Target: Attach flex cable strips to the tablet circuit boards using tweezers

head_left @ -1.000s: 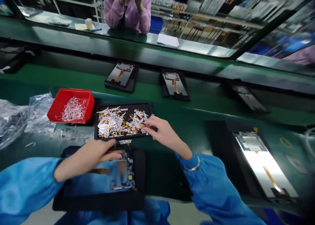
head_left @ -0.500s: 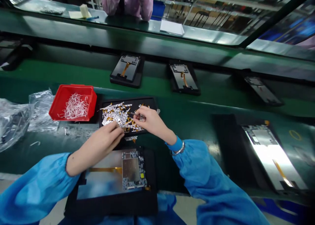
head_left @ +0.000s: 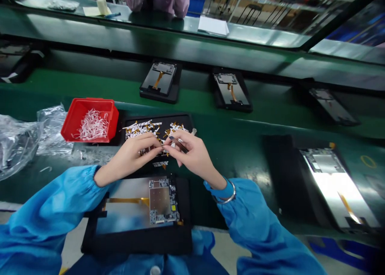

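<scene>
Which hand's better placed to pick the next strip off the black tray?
Probably the right hand: it holds dark tweezers with their tips over the white-and-amber strips in the black tray. The left hand is over the tray too, but shows no tool.

I count two hands of mine: my left hand [head_left: 135, 154], and my right hand [head_left: 192, 156] with one slim dark pair of tweezers [head_left: 179, 144]. On the green bench [head_left: 243, 146] sit one red plastic bin [head_left: 90, 120] of white strips, one black tray [head_left: 159, 118] of gold-tailed strips too many to count, and two crumpled clear plastic bags [head_left: 18, 144] at left. Five black-framed display panels lie about: one near me [head_left: 126, 223], one right [head_left: 333, 186], three in the far row [head_left: 159, 80].
</scene>
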`<state>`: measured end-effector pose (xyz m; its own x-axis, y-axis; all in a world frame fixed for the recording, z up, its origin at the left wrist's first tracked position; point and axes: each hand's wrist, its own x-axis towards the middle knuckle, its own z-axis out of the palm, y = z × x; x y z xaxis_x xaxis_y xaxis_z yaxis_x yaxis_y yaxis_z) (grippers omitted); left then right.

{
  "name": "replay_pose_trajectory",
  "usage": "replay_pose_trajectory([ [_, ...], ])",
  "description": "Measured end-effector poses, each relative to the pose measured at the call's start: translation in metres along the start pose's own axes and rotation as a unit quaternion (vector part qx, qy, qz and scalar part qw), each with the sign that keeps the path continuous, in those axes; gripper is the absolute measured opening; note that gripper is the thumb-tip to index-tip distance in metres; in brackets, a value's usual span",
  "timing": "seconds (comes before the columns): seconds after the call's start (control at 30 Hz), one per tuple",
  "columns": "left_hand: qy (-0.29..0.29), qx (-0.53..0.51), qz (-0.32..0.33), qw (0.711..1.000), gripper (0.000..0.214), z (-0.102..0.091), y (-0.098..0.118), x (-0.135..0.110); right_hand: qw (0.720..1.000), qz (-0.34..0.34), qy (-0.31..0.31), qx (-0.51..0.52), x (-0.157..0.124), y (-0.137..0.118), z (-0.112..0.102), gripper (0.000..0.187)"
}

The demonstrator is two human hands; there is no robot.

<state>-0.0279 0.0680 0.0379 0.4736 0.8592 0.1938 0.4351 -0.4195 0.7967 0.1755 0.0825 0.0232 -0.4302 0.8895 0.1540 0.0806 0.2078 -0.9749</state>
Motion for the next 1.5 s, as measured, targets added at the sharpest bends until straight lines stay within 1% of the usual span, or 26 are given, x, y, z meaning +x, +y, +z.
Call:
replay_pose_trajectory([
  [0.13, 0.024, -0.123, -0.061, 0.99, 0.023, 0.006, 0.007, -0.005, 0.986, 0.043, 0.015, 0.157, -0.005, -0.001, 0.012, 0.022],
  [0.17, 0.031, -0.153, -0.079, 0.985, 0.024, 0.007, 0.008, -0.006, 0.983, 0.043, 0.022, 0.179, -0.006, -0.001, 0.015, 0.024],
  [0.23, 0.036, -0.206, -0.113, 0.971, 0.026, 0.009, 0.009, -0.008, 0.982, 0.031, 0.041, 0.182, -0.009, -0.001, 0.021, 0.022],
  [0.3, 0.026, -0.245, -0.142, 0.959, 0.026, 0.01, 0.009, -0.009, 0.989, -0.006, 0.059, 0.136, -0.012, 0.0, 0.024, 0.013],
  [0.37, 0.01, -0.271, -0.165, 0.948, 0.025, 0.01, 0.009, -0.01, 0.994, -0.07, 0.066, 0.06, -0.015, 0.002, 0.023, 0.004],
  [0.47, -0.006, -0.286, -0.187, 0.94, 0.024, 0.008, 0.011, -0.015, 0.983, -0.165, 0.057, -0.064, -0.019, 0.004, 0.019, 0.014],
  [0.5, -0.01, -0.287, -0.191, 0.939, 0.024, 0.006, 0.012, -0.018, 0.977, -0.18, 0.056, -0.098, -0.02, 0.004, 0.017, 0.015],
  [0.57, -0.004, -0.278, -0.195, 0.941, 0.024, -0.003, 0.012, -0.023, 0.971, -0.182, 0.061, -0.145, -0.022, 0.005, 0.013, 0.013],
  [0.63, 0.045, -0.218, -0.183, 0.958, 0.024, -0.02, 0.008, -0.029, 0.973, -0.16, 0.062, -0.153, -0.026, 0.007, 0.01, 0.01],
  [0.67, 0.083, -0.151, -0.175, 0.97, 0.023, -0.032, 0.004, -0.031, 0.978, -0.143, 0.054, -0.144, -0.029, 0.008, 0.009, 0.01],
  [0.7, 0.13, -0.053, -0.166, 0.976, 0.023, -0.045, -0.002, -0.033, 0.982, -0.124, 0.043, -0.135, -0.032, 0.01, 0.008, 0.01],
  [0.73, 0.175, 0.05, -0.161, 0.97, 0.024, -0.059, -0.009, -0.035, 0.985, -0.106, 0.029, -0.13, -0.037, 0.012, 0.008, 0.009],
  [0.77, 0.217, 0.173, -0.157, 0.948, 0.029, -0.072, -0.016, -0.037, 0.987, -0.092, 0.016, -0.135, -0.041, 0.014, 0.008, 0.009],
  [0.8, 0.242, 0.254, -0.162, 0.922, 0.035, -0.084, -0.023, -0.039, 0.985, -0.085, 0.005, -0.151, -0.046, 0.016, 0.008, 0.009],
  [0.83, 0.253, 0.332, -0.169, 0.893, 0.044, -0.094, -0.03, -0.041, 0.981, -0.086, -0.005, -0.176, -0.051, 0.019, 0.009, 0.01],
  [0.87, 0.248, 0.386, -0.18, 0.87, 0.051, -0.101, -0.035, -0.043, 0.974, -0.094, -0.014, -0.206, -0.055, 0.021, 0.009, 0.011],
  [0.93, 0.221, 0.439, -0.2, 0.847, 0.054, -0.105, -0.039, -0.046, 0.957, -0.109, -0.032, -0.266, -0.062, 0.025, 0.009, 0.018],
  [0.97, 0.22, 0.458, -0.194, 0.839, 0.051, -0.102, -0.037, -0.047, 0.95, -0.112, -0.042, -0.289, -0.064, 0.027, 0.008, 0.021],
  [1.0, 0.22, 0.457, -0.178, 0.844, 0.046, -0.095, -0.034, -0.048, 0.944, -0.111, -0.052, -0.307, -0.066, 0.029, 0.008, 0.024],
  [1.07, 0.209, 0.405, -0.13, 0.881, 0.032, -0.075, -0.025, -0.051, 0.936, -0.106, -0.065, -0.329, -0.068, 0.031, 0.007, 0.028],
  [1.1, 0.185, 0.371, -0.105, 0.904, 0.027, -0.062, -0.02, -0.052, 0.935, -0.105, -0.069, -0.333, -0.067, 0.031, 0.006, 0.028],
  [1.17, 0.107, 0.29, -0.064, 0.949, 0.017, -0.037, -0.013, -0.055, 0.932, -0.103, -0.076, -0.34, -0.066, 0.031, 0.006, 0.028],
  [1.23, 0.05, 0.228, -0.03, 0.972, 0.009, -0.013, -0.011, -0.057, 0.927, -0.103, -0.084, -0.352, -0.065, 0.03, 0.006, 0.028],
  [1.3, 0.018, 0.165, -0.015, 0.986, 0.006, 0.005, -0.012, -0.059, 0.919, -0.107, -0.094, -0.367, -0.063, 0.03, 0.007, 0.029],
  [1.37, 0.003, 0.121, -0.017, 0.992, 0.008, 0.018, -0.013, -0.059, 0.914, -0.118, -0.099, -0.374, -0.062, 0.03, 0.008, 0.03],
  [1.5, -0.03, 0.085, -0.011, 0.996, 0.016, 0.027, -0.013, -0.058, 0.911, -0.118, -0.11, -0.38, -0.062, 0.032, 0.007, 0.029],
])
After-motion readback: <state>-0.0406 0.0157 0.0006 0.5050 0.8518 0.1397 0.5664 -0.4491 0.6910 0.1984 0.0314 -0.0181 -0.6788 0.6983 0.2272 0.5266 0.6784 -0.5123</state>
